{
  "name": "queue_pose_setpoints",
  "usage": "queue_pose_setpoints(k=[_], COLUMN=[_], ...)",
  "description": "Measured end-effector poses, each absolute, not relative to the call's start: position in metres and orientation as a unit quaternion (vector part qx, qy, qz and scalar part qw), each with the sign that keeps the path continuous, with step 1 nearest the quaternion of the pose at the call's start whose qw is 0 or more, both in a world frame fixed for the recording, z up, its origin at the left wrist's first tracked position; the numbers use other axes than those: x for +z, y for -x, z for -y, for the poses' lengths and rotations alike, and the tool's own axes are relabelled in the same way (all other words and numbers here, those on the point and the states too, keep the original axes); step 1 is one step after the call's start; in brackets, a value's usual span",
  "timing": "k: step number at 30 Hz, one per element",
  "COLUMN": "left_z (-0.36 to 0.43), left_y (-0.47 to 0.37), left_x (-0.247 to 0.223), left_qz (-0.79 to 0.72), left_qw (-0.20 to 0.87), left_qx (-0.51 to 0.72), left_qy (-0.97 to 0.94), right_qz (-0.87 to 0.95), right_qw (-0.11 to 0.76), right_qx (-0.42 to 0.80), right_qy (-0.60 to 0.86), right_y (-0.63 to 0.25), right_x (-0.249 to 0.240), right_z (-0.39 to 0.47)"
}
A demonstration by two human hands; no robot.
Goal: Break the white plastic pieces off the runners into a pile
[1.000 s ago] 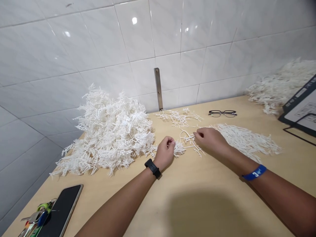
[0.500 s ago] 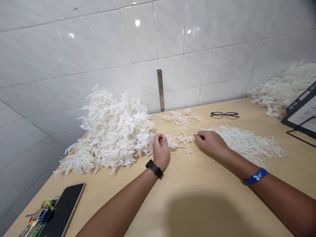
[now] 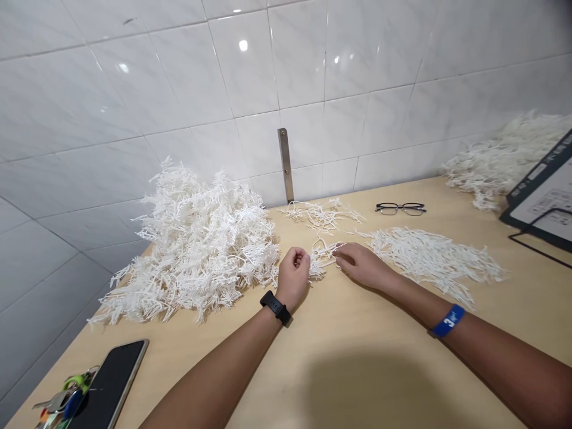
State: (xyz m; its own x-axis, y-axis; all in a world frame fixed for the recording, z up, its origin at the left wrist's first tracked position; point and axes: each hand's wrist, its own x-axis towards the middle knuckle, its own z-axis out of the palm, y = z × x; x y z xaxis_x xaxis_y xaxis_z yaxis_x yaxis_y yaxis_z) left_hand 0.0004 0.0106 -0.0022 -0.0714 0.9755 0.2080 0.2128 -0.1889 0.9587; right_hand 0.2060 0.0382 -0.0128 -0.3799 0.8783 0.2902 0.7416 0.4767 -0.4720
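My left hand [image 3: 294,277], with a black watch at the wrist, is closed on a white branched piece [image 3: 316,269] whose tufted end sticks out to its right. Close by on the right, my right hand [image 3: 357,262] is closed at the fingertips beside thin white strands [image 3: 325,250]; what it pinches is too small to make out. Left of my left hand rises a big heap of white branched pieces [image 3: 201,244]. A flatter pile of thin white pieces [image 3: 433,256] lies beyond my right forearm.
Loose white stems [image 3: 324,215] lie near the tiled wall by a metal bracket [image 3: 286,167]. Black-framed glasses [image 3: 400,208] rest at the back. A phone [image 3: 109,384] and keys [image 3: 58,402] are front left. Another white heap [image 3: 504,155] and a dark-edged board [image 3: 545,196] stand right.
My right hand has moved left, closer to my left hand and the strands between them. The whole view has shifted slightly.
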Motion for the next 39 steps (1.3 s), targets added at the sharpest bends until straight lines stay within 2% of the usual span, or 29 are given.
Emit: queue_pose_setpoints(k=[6,12,18,21,24,27,33,36,39], left_z=[-0.011,-0.01,-0.011,-0.011,-0.011,-0.01,-0.01,-0.009,-0.009], left_y=[0.0,0.001,0.001,0.001,0.001,0.001,0.0,0.0,0.0], left_x=[-0.001,-0.002,-0.003,-0.003,-0.002,0.0,0.0,-0.002,-0.004], left_qz=[-0.523,-0.522,-0.522,-0.522,-0.523,-0.525,-0.526,-0.524,-0.518], left_qw=[0.365,0.365,0.366,0.366,0.367,0.368,0.37,0.369,0.376], left_qx=[0.513,0.512,0.509,0.504,0.5,0.497,0.49,0.489,0.476], left_qy=[-0.574,-0.576,-0.578,-0.582,-0.584,-0.585,-0.589,-0.591,-0.602], right_qz=[0.819,0.763,0.693,0.7,0.735,0.711,0.639,0.653,0.7], right_qw=[0.225,0.093,0.05,0.07,0.078,0.071,0.076,0.113,0.201], right_qx=[0.04,0.008,-0.07,-0.091,-0.058,-0.025,-0.037,-0.053,-0.074], right_qy=[0.526,0.64,0.716,0.705,0.671,0.699,0.764,0.747,0.681], right_y=[-0.214,-0.23,-0.248,-0.247,-0.243,-0.247,-0.265,-0.261,-0.246], right_x=[-0.017,-0.023,-0.017,-0.014,-0.017,-0.025,-0.033,-0.027,-0.015], right_z=[-0.054,-0.072,-0.066,-0.064,-0.067,-0.073,-0.083,-0.08,-0.07])
